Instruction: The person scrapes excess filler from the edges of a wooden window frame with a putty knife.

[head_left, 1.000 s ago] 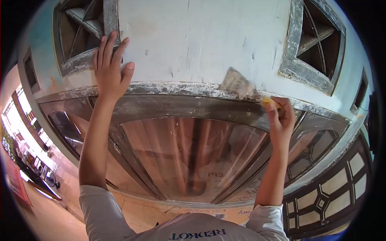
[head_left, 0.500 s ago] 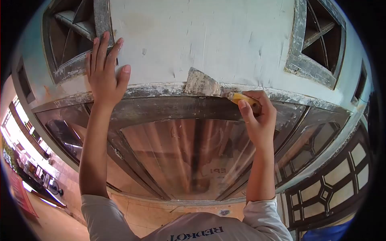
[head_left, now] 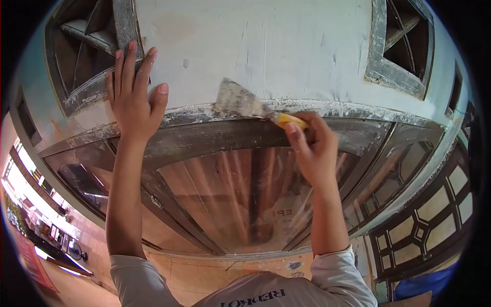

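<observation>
A putty knife (head_left: 240, 100) with a wide, residue-covered blade and a yellow handle is gripped in my right hand (head_left: 316, 148). Its blade lies against the lower part of the white wall (head_left: 245, 46), along the top edge of the worn wooden frame (head_left: 204, 132). White residue coats the ledge (head_left: 348, 108) where wall and frame meet. My left hand (head_left: 134, 102) rests flat with fingers spread, over the wall and the corner of the left vent frame (head_left: 124, 25).
Below the wooden frame is a reflective glass pane (head_left: 235, 204). A second vent frame (head_left: 376, 56) sits at upper right. At lower right stands a dark lattice door (head_left: 434, 220), and tiled floor (head_left: 192, 279) shows beneath.
My right hand and the putty knife have moved left along the ledge, with the blade a little higher on the wall. The left hand stays in place on the wall.
</observation>
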The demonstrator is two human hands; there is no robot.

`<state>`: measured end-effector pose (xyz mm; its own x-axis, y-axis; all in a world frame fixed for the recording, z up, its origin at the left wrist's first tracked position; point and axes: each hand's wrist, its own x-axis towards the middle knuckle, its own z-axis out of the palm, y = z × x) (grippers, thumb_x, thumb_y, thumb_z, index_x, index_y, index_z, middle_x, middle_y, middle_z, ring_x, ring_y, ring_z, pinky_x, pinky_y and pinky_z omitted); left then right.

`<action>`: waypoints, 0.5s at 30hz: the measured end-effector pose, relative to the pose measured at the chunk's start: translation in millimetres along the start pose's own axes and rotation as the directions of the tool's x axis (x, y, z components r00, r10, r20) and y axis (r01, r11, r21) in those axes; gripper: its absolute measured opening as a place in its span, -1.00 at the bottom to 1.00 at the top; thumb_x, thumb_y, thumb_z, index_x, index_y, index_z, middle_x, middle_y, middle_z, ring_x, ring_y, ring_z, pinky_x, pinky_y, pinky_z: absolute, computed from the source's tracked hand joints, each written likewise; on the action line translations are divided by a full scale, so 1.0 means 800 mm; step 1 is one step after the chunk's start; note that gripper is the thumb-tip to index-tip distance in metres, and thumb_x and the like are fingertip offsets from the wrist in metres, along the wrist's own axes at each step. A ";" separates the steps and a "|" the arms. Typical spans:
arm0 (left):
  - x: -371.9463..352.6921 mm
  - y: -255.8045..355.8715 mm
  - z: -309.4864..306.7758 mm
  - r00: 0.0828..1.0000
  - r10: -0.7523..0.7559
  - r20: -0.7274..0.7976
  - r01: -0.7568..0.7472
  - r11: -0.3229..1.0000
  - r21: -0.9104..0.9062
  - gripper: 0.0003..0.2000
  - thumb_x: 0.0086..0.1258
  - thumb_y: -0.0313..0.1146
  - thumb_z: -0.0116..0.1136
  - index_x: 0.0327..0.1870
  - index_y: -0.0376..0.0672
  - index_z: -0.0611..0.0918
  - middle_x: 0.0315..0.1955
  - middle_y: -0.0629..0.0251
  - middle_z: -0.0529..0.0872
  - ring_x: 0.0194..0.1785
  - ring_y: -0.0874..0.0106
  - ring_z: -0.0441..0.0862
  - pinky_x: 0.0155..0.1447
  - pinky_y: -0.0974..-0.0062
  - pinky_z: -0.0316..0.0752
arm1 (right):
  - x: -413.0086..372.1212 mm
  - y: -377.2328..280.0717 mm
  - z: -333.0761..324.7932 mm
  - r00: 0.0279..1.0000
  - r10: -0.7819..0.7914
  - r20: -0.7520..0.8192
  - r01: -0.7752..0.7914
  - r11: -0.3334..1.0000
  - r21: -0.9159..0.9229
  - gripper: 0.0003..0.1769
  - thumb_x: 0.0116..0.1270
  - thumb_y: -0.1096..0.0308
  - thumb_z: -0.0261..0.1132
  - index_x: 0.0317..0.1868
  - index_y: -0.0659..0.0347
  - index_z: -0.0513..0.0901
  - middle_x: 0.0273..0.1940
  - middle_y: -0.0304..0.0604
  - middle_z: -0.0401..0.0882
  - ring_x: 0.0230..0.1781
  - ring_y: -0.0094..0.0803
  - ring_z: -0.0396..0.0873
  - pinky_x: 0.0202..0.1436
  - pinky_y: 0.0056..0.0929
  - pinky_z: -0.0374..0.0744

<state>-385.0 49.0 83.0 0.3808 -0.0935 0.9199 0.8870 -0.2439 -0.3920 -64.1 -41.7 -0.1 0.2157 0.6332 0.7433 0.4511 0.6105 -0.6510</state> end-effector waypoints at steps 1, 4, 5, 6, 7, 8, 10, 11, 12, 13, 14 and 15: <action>0.000 0.001 0.000 1.000 -0.006 0.001 0.006 1.000 0.002 -0.48 0.53 -0.01 -0.08 0.44 0.01 0.48 0.52 0.18 0.33 0.60 0.07 0.16 0.55 -0.11 0.00 | -0.003 0.006 -0.006 0.999 0.013 -0.041 -0.013 1.000 0.013 -0.70 0.41 0.26 0.38 -0.05 0.35 0.66 -0.45 -0.23 0.67 -0.48 -0.67 0.50 -0.42 -0.61 0.49; 0.001 0.002 -0.001 1.000 -0.019 -0.001 0.019 1.000 0.003 -0.48 0.51 -0.03 -0.05 0.44 0.03 0.48 0.52 0.19 0.33 0.60 0.07 0.16 0.55 -0.11 0.00 | -0.016 0.059 -0.038 0.990 0.035 -0.139 -0.015 0.990 0.142 -0.70 0.46 0.21 0.35 -0.05 0.32 0.66 -0.34 -0.40 0.59 -0.38 -0.74 0.43 -0.35 -0.69 0.39; 0.000 0.004 -0.002 1.000 -0.024 0.001 0.024 1.000 -0.002 -0.48 0.50 -0.04 -0.04 0.44 0.04 0.48 0.52 0.19 0.32 0.60 0.06 0.16 0.55 -0.11 0.00 | -0.026 0.070 -0.035 0.991 0.034 -0.129 -0.016 0.990 0.138 -0.70 0.46 0.21 0.35 -0.05 0.32 0.66 -0.34 -0.40 0.59 -0.38 -0.74 0.43 -0.35 -0.69 0.39; -0.001 0.005 -0.002 0.999 -0.034 0.004 0.034 0.999 0.002 -0.48 0.50 -0.04 -0.04 0.44 0.04 0.48 0.52 0.19 0.32 0.60 0.06 0.16 0.55 -0.11 0.00 | -0.037 0.080 -0.032 0.980 0.128 -0.152 -0.091 0.968 0.232 -0.70 0.47 0.20 0.33 -0.05 0.30 0.65 -0.32 -0.39 0.59 -0.35 -0.74 0.44 -0.32 -0.70 0.40; -0.001 0.006 -0.002 0.999 -0.038 0.008 0.038 0.999 0.003 -0.48 0.50 -0.05 -0.04 0.44 0.04 0.48 0.52 0.19 0.32 0.59 0.06 0.16 0.55 -0.11 0.00 | -0.047 0.086 -0.030 0.960 0.225 -0.167 -0.161 0.931 0.326 -0.70 0.48 0.19 0.32 -0.04 0.28 0.64 -0.29 -0.37 0.59 -0.31 -0.73 0.46 -0.29 -0.70 0.41; 0.000 0.006 -0.002 0.999 -0.039 0.011 0.039 0.999 0.003 -0.48 0.49 -0.06 -0.03 0.44 0.05 0.48 0.53 0.20 0.31 0.59 0.06 0.16 0.55 -0.11 0.00 | -0.061 0.072 0.000 0.943 0.268 -0.198 -0.194 0.925 0.328 -0.69 0.52 0.17 0.27 -0.01 0.29 0.62 -0.35 -0.37 0.57 -0.35 -0.71 0.49 -0.32 -0.68 0.44; -0.002 0.007 -0.001 0.999 -0.049 0.018 0.048 0.999 0.009 -0.48 0.49 -0.06 -0.03 0.44 0.06 0.48 0.53 0.19 0.30 0.59 0.05 0.16 0.55 -0.12 0.00 | -0.085 0.080 0.027 0.937 0.293 0.189 -0.329 0.923 0.197 -0.49 0.57 -0.03 0.15 0.14 0.30 0.59 -0.31 -0.32 0.61 -0.45 -0.65 0.53 -0.48 -0.65 0.47; -0.002 0.007 0.000 0.999 -0.045 0.010 0.045 0.999 0.006 -0.48 0.49 -0.06 -0.03 0.44 0.05 0.48 0.53 0.19 0.30 0.59 0.04 0.16 0.55 -0.12 0.00 | -0.095 0.073 0.047 0.922 0.282 0.266 -0.354 0.892 0.281 -0.47 0.59 -0.06 0.07 0.13 0.31 0.55 -0.31 -0.25 0.64 -0.50 -0.63 0.53 -0.46 -0.62 0.50; -0.001 0.006 0.001 0.999 -0.038 0.001 0.038 0.999 0.003 -0.49 0.49 -0.07 -0.03 0.44 0.05 0.48 0.53 0.18 0.30 0.59 0.04 0.16 0.55 -0.13 -0.01 | -0.097 0.070 0.058 0.923 0.279 0.266 -0.352 0.891 0.286 -0.47 0.59 -0.06 0.07 0.13 0.31 0.55 -0.31 -0.25 0.64 -0.50 -0.63 0.53 -0.46 -0.62 0.50; 0.000 0.005 0.001 0.999 -0.033 0.001 0.033 0.999 0.005 -0.49 0.49 -0.07 -0.03 0.44 0.05 0.48 0.53 0.18 0.30 0.59 0.04 0.16 0.55 -0.13 -0.01 | -0.098 0.069 0.066 0.909 0.238 0.342 -0.353 0.876 0.329 -0.48 0.60 -0.06 0.05 0.12 0.30 0.52 -0.33 -0.23 0.63 -0.52 -0.62 0.52 -0.44 -0.61 0.50; -0.001 0.006 0.000 0.999 -0.035 0.000 0.035 0.999 -0.002 -0.49 0.49 -0.07 -0.03 0.43 0.04 0.48 0.53 0.18 0.30 0.59 0.04 0.16 0.55 -0.14 -0.01 | -0.100 0.066 0.074 0.889 0.193 0.414 -0.358 0.858 0.369 -0.49 0.61 -0.06 0.02 0.11 0.30 0.49 -0.35 -0.21 0.63 -0.54 -0.62 0.52 -0.43 -0.61 0.51; -0.001 0.006 0.000 0.999 -0.039 0.001 0.039 0.999 -0.010 -0.49 0.48 -0.07 -0.03 0.43 0.04 0.49 0.53 0.17 0.30 0.59 0.04 0.16 0.55 -0.14 -0.01 | -0.104 0.063 0.082 0.889 0.194 0.414 -0.360 0.855 0.373 -0.49 0.61 -0.06 0.02 0.11 0.30 0.49 -0.35 -0.21 0.63 -0.54 -0.62 0.52 -0.43 -0.61 0.51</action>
<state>-381.3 48.0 80.3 0.3459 -0.0833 0.9346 0.8986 -0.2572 -0.3555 -116.0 -32.8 -104.5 -0.0795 0.8784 0.4713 -0.0143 0.4718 -0.8816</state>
